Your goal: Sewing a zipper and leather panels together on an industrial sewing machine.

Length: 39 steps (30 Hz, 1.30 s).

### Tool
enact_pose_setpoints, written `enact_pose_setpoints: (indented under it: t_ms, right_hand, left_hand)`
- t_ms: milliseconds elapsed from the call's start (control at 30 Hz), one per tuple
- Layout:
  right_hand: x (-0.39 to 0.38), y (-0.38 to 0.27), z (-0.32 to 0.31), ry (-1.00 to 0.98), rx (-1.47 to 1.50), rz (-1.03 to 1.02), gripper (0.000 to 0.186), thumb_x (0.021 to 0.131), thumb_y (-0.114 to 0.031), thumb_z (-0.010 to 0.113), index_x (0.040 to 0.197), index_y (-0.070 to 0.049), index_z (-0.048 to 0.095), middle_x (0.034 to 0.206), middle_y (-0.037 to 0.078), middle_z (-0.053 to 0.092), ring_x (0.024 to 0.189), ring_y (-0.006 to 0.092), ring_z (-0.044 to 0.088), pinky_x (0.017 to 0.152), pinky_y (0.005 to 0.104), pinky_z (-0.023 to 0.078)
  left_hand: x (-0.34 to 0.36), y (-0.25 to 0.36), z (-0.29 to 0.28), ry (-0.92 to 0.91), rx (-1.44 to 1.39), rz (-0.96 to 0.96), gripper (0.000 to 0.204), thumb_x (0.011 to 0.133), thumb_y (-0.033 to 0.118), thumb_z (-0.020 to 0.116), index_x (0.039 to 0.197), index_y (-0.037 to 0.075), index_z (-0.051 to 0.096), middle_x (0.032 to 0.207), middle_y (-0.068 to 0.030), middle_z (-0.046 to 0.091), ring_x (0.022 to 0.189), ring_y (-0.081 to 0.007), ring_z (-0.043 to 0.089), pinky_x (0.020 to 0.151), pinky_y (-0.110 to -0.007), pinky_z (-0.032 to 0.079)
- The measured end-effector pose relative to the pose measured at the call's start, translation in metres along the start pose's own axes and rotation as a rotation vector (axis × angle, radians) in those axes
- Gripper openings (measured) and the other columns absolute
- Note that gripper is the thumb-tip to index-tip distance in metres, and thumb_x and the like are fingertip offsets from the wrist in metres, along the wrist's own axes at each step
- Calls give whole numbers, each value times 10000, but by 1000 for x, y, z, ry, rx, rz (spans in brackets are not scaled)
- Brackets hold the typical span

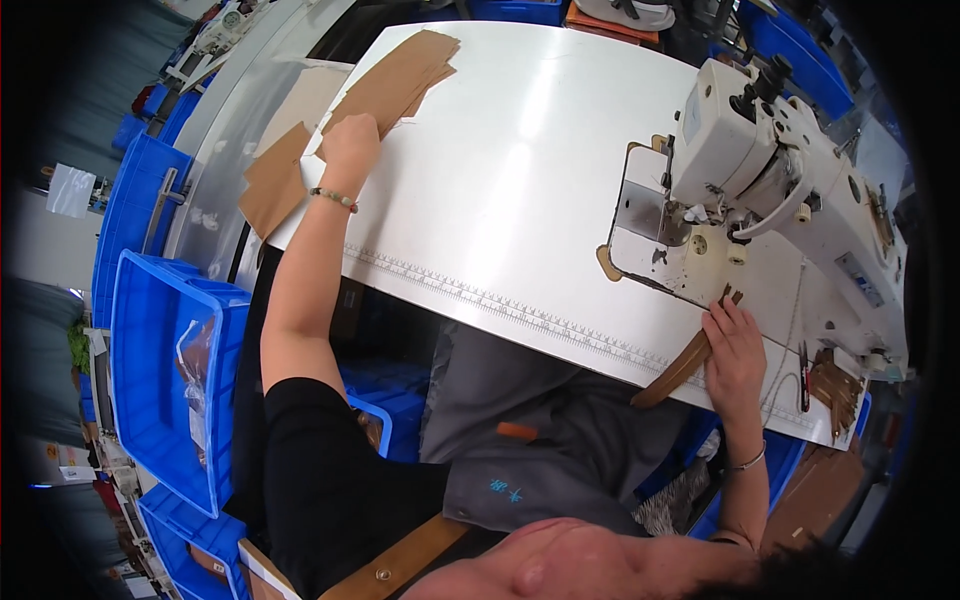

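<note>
My left hand (352, 148) is closed at the near end of a stack of flat brown leather-like pieces (395, 75) on the white table's far left. Its fingertips are hidden, but they seem to grip the pieces' edge. More brown pieces (275, 185) hang over the table's left edge, beside my wrist. On the right, my right hand (735, 350) curls over a bundle of narrow brown strips (680, 370) by the front edge. The strips' upper ends show past the fingers, near the sewing machine (740, 150), and their lower ends stick out over the edge.
A printed ruler scale (500, 310) runs along the front of the white table (520, 180). Small snips with a red part (804, 380) lie right of my right hand, beside brown scraps (832, 390). Blue bins (170, 370) stand on the left. A grey apron (530, 400) covers my lap.
</note>
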State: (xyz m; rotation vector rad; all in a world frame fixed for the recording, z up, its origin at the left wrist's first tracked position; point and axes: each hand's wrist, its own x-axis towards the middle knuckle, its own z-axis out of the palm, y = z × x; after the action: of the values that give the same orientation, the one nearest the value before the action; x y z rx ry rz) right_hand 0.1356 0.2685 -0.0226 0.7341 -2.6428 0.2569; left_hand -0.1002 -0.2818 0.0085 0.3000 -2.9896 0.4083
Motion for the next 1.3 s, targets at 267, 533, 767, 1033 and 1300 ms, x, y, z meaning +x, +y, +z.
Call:
enact_pose_setpoints:
  t_ms: [267, 533, 767, 1033, 1300]
  right_hand:
    - [1, 0, 0, 78, 43, 3, 370, 710, 56, 661, 1073, 4, 714, 1246, 137, 715, 1164, 351, 675, 941, 465, 546]
    - [4, -2, -4, 117, 80, 20, 425, 634, 19, 684, 1058, -12, 681, 1253, 114, 714, 934, 323, 653, 839, 430, 527]
    - [34, -27, -2, 54, 250, -196, 524, 750, 27, 621, 1272, 0, 661, 1366, 147, 657, 1117, 323, 658, 945, 451, 526]
    - [81, 18, 22, -5, 446, -436, 390, 790, -16, 631, 1176, -17, 679, 1386, 117, 652, 1238, 309, 635, 969, 432, 546]
    - [91, 1, 33, -114, 228, -278, 368, 776, -46, 639, 1135, 10, 698, 1271, 135, 685, 1079, 317, 653, 879, 423, 555]
  left_hand:
    - [-3, -22, -1, 204, -13, 0, 169, 963, 72, 577, 1018, 31, 731, 993, -192, 757, 919, -321, 752, 753, -438, 598]
    - [-135, 46, -40, -577, -2070, -238, 331, 1048, 94, 530, 1331, -58, 608, 1221, -121, 715, 1083, -160, 704, 910, -356, 597]
    - [-234, 128, -64, -1390, -1942, -50, 412, 1057, 112, 558, 1442, -32, 539, 1331, -131, 657, 1146, -179, 673, 906, -340, 572]
    - [-182, 162, -92, -714, -1009, 857, 224, 1010, 143, 631, 887, -16, 728, 737, -97, 730, 671, -144, 711, 656, -294, 550]
    - [-113, 249, -60, 316, -696, 945, 298, 919, 82, 643, 1214, 72, 679, 1192, -110, 662, 1130, -311, 615, 925, -429, 527]
